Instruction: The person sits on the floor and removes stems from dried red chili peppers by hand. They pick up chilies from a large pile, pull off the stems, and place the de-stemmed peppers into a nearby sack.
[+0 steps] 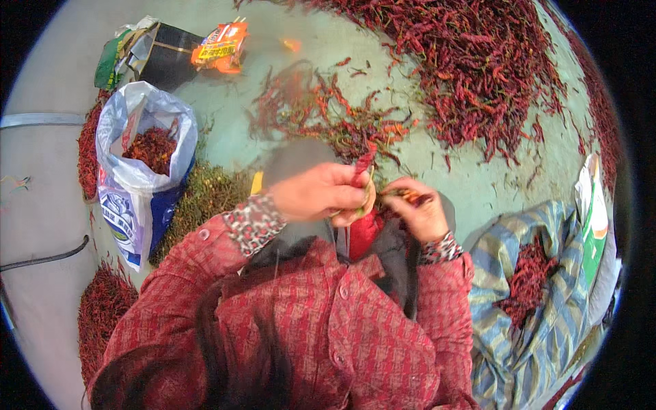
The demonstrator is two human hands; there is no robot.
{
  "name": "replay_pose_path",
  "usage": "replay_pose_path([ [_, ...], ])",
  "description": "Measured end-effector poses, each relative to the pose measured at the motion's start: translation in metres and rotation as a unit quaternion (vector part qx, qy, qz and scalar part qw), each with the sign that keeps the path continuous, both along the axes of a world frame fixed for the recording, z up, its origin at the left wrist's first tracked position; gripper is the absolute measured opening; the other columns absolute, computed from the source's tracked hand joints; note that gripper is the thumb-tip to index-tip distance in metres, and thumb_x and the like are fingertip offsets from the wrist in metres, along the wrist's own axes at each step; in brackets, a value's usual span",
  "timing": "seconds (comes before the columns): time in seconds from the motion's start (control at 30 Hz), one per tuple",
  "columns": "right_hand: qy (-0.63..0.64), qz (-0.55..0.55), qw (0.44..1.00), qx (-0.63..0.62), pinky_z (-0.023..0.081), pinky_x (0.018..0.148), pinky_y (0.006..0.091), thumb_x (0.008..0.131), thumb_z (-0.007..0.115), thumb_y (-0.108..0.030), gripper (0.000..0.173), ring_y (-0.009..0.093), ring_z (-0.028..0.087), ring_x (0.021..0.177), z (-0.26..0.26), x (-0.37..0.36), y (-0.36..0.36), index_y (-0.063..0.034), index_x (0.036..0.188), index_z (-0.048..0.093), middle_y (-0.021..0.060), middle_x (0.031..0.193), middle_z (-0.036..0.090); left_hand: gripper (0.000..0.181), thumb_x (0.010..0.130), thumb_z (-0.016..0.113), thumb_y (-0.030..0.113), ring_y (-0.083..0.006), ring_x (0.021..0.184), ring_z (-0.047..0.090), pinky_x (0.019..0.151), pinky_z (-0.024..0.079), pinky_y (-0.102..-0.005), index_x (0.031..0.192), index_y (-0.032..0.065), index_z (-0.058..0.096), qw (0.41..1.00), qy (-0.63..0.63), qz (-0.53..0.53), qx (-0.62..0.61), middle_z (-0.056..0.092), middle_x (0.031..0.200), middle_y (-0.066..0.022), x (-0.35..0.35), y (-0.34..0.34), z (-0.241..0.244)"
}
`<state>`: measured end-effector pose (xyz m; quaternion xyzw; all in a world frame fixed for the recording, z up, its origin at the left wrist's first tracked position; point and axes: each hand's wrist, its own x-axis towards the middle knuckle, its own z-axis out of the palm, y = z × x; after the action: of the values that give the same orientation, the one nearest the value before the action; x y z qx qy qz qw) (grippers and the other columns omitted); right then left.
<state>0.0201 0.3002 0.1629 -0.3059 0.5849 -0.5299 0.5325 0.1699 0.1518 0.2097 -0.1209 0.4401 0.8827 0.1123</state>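
Note:
My left hand (320, 195) grips a dried red chili pepper (364, 161) between thumb and fingers, its tip pointing up. Other pale or greenish bits show at the fingers of this hand, too blurred to name. Close by on the right, my right hand (419, 210) is curled around a few orange-red chilies with stems (410, 195). Both hands are over my lap, where something bright red (364, 233) shows between dark cloth. Just beyond them, a loose small heap of chilies (353, 120) lies on the pale green floor (461, 184).
A large chili pile (476, 66) spreads at the far right. On my left stand an open white-and-blue sack (146, 184) with chilies inside and a heap of stems (210, 195). An orange snack packet (221, 48) lies beyond. A striped woven sack (533, 220) holds chilies on my right.

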Motion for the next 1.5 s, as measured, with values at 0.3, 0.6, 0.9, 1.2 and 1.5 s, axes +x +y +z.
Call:
replay_pose_path([
  [0.3,-0.328,-0.405,0.842,-0.137,0.046,0.058,0.0313,0.083,0.053,-0.031,0.024,0.017,0.054,0.063,0.012,0.027,0.04,-0.0072,0.09,0.054,0.0025,0.077,0.057,0.02,0.088,0.044,0.017,-0.0032,0.054,0.047,0.05,0.039,-0.017,0.096,0.0036,0.055,0.959,0.011,0.182,-0.215,0.058,0.075,-0.0003,0.011,0.028,0.021],
  [0.6,-0.374,-0.412,0.812,-0.176,0.046,0.066,0.0344,0.084,0.049,-0.037,0.03,0.018,0.056,0.076,0.04,0.053,0.035,-0.0087,0.089,0.055,0.0045,0.081,0.059,0.026,0.075,0.056,0.01,-0.0273,0.078,0.058,0.066,0.047,-0.0315,0.101,0.0045,0.055,0.743,0.218,0.136,-0.618,0.058,0.087,-0.0118,0.0,0.072,0.027],
  [0.9,-0.305,-0.471,0.808,-0.178,0.044,0.061,0.028,0.081,0.058,-0.021,0.018,0.013,0.053,0.068,0.02,0.064,0.046,-0.0074,0.091,0.052,0.0015,0.077,0.054,0.026,0.073,0.056,0.009,-0.0283,0.078,0.058,0.066,0.048,-0.0336,0.098,0.0034,0.053,0.667,0.197,0.04,-0.718,0.057,0.088,-0.0132,-0.003,0.085,0.008],
  [1.2,-0.336,-0.479,0.795,-0.156,0.045,0.064,0.0277,0.08,0.059,-0.02,0.021,0.012,0.053,0.071,0.013,0.067,0.044,-0.0064,0.094,0.051,0.001,0.079,0.054,0.021,0.075,0.055,0.006,-0.0291,0.078,0.056,0.067,0.045,-0.0323,0.095,0.0018,0.052,0.751,0.191,0.03,-0.631,0.056,0.083,-0.0144,-0.004,0.08,0.002],
  [1.5,-0.325,-0.495,0.796,-0.129,0.044,0.063,0.0257,0.081,0.058,-0.02,0.018,0.011,0.052,0.07,0.009,0.062,0.041,-0.0079,0.093,0.052,-0.0003,0.078,0.053,0.02,0.076,0.054,0.007,-0.0267,0.074,0.057,0.066,0.045,-0.0307,0.094,-0.0009,0.052,0.779,0.142,0.034,-0.609,0.057,0.081,-0.0151,-0.012,0.083,-0.007],
])
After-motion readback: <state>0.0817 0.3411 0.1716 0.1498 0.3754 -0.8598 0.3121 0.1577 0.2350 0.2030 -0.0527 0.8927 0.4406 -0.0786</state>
